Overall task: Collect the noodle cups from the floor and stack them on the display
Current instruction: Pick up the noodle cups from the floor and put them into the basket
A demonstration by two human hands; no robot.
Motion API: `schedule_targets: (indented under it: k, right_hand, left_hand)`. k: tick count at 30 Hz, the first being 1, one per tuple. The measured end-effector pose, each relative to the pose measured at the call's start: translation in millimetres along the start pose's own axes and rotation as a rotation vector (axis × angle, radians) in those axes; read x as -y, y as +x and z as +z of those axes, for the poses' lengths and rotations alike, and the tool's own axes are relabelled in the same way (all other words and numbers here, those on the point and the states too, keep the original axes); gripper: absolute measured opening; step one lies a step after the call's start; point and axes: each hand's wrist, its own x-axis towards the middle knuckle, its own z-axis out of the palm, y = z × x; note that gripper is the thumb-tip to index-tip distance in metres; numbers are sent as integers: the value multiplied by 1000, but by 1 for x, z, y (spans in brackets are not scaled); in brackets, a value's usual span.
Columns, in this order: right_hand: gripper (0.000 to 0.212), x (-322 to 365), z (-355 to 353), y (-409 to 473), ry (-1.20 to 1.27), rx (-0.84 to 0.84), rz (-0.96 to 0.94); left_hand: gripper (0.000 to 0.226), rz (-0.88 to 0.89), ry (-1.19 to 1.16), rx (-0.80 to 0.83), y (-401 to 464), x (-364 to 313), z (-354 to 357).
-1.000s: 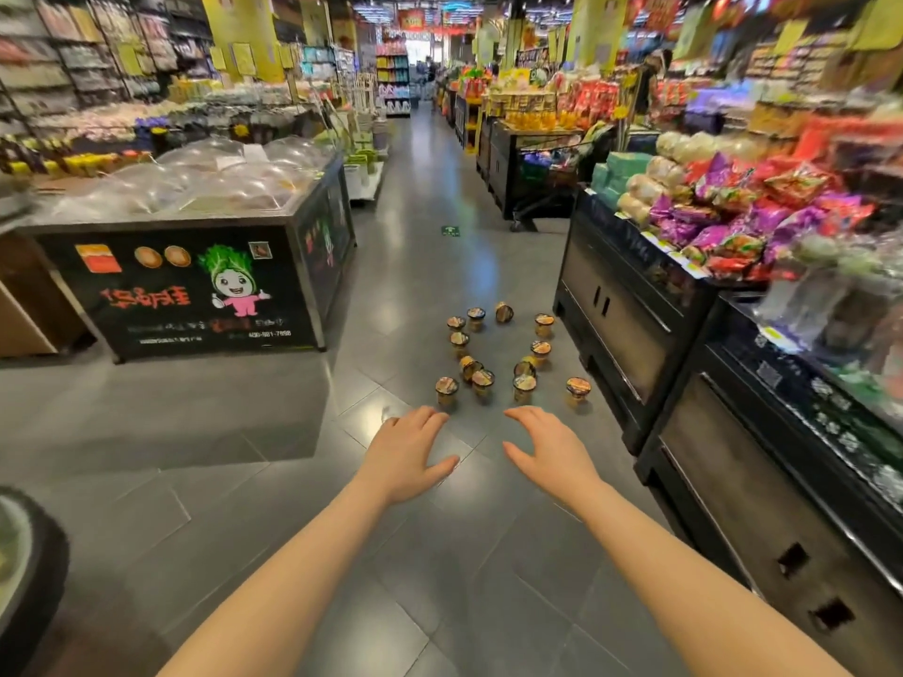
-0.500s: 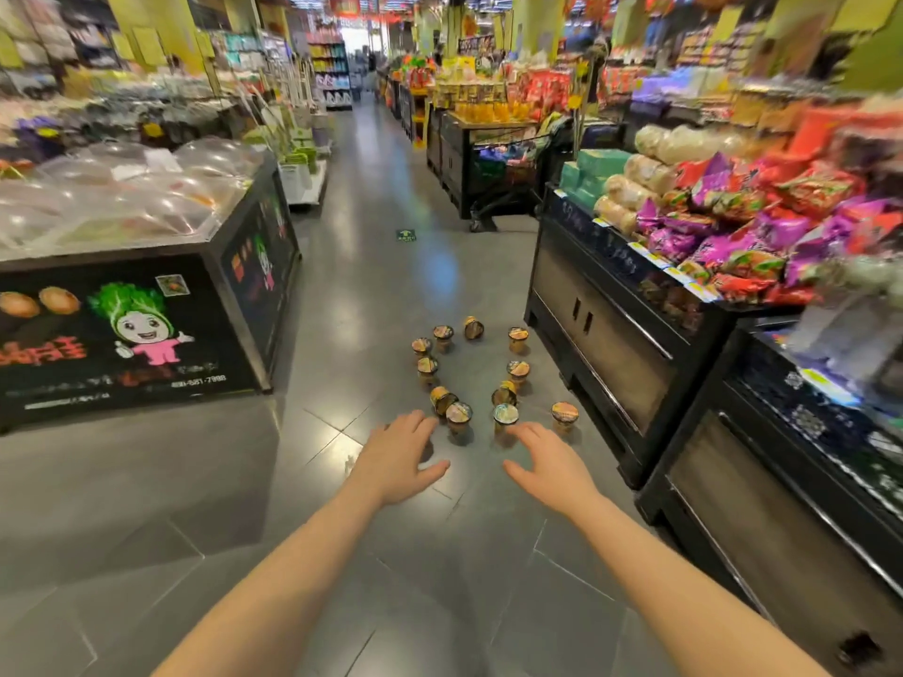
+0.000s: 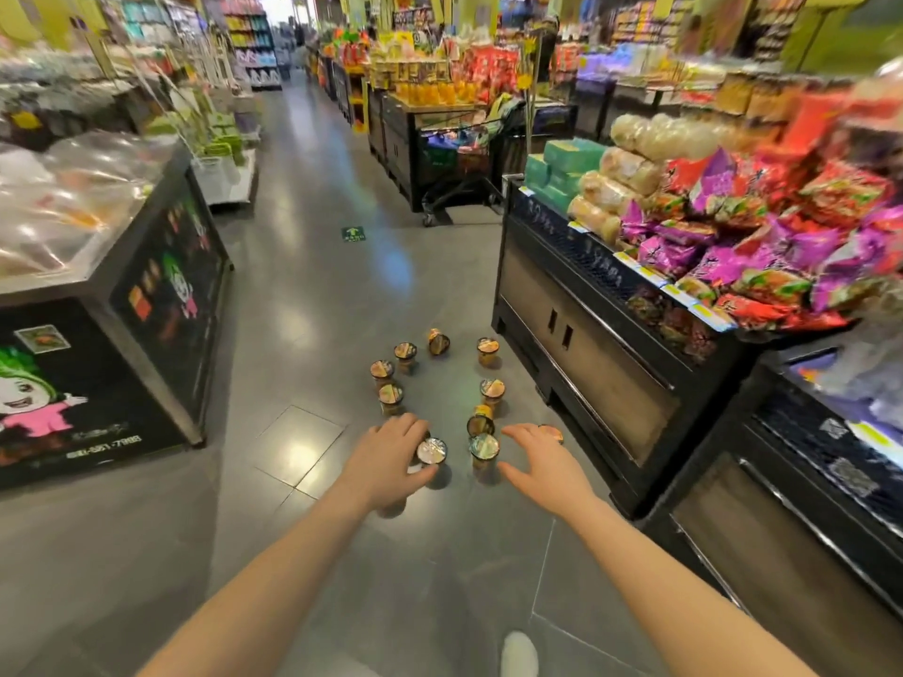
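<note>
Grey floor tiles [image 3: 303, 334] run down a supermarket aisle ahead of us. Our left hand [image 3: 391, 452] reaches out with fingers spread and relaxed, next to a foil-lidded cup [image 3: 432, 451]; whether it touches we cannot tell. Our right hand [image 3: 540, 459] is likewise open, holding nothing, beside another cup [image 3: 484, 448]. More noodle cups [image 3: 405, 351] stand scattered in a loose ring on the floor beyond. A black display [image 3: 586, 344] heaped with snack bags [image 3: 723, 246] stands to our right.
</note>
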Motion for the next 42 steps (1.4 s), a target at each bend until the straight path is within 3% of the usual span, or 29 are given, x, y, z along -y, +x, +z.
schedule_targets:
  k: [10, 17, 25, 32, 38, 42]
  right_hand:
    - [55, -91, -38, 179, -10, 71, -25]
    - [54, -146, -24, 264, 3, 176, 26]
    - [50, -198, 39, 368, 30, 266, 101]
    - [57, -233, 106, 462, 38, 450, 192]
    - [67, -280, 182, 516, 65, 569, 273]
    - [90, -324, 262, 534, 101, 646, 292]
  left_hand:
    - [64, -20, -3, 11, 199, 22, 30]
    - [59, -107, -71, 99, 273, 50, 77]
    - [57, -134, -156, 221, 357, 116, 145]
    - [63, -269, -250, 321, 437, 200, 208]
    - [61, -386, -346, 315, 469, 245, 305]
    - [58, -423, -361, 378, 468, 251, 402]
